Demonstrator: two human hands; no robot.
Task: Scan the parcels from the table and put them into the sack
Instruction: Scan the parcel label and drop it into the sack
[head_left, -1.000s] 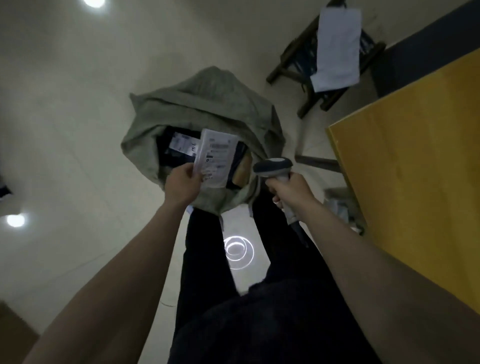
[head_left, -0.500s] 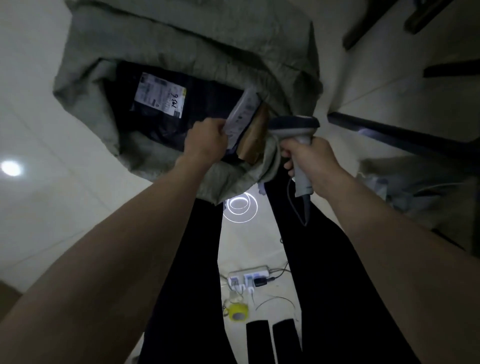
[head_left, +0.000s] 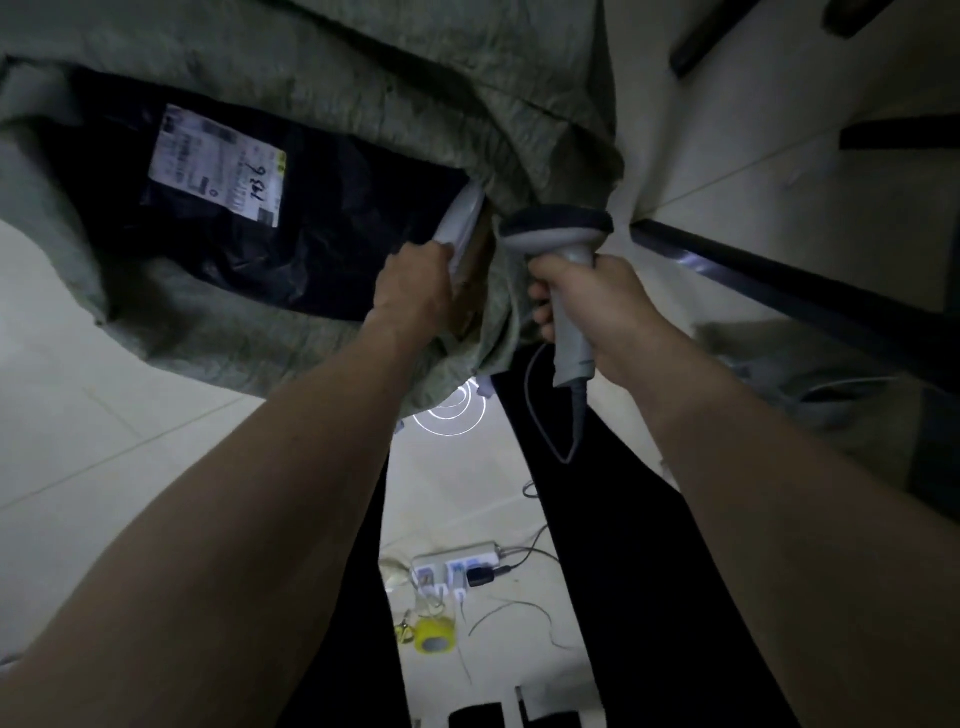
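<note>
Now the thin white flat parcel (head_left: 460, 221) stands on edge inside the mouth of the grey-green woven sack (head_left: 332, 73), its long axis toward one o'clock from the left hand (head_left: 415, 296), which pinches its lower end. The right hand (head_left: 597, 312), at three o'clock, grips the grey handheld scanner (head_left: 563, 244).

sack (head_left: 363, 67) grey-green | parcel (head_left: 322, 244) black, white label | scanner (head_left: 563, 260) grey

A white power strip (head_left: 457, 566) is lying on the tiled floor (head_left: 104, 415) with a black plug seated; a yellow tape roll (head_left: 435, 635) is sitting near it; thin cables are trailing alongside.
</note>
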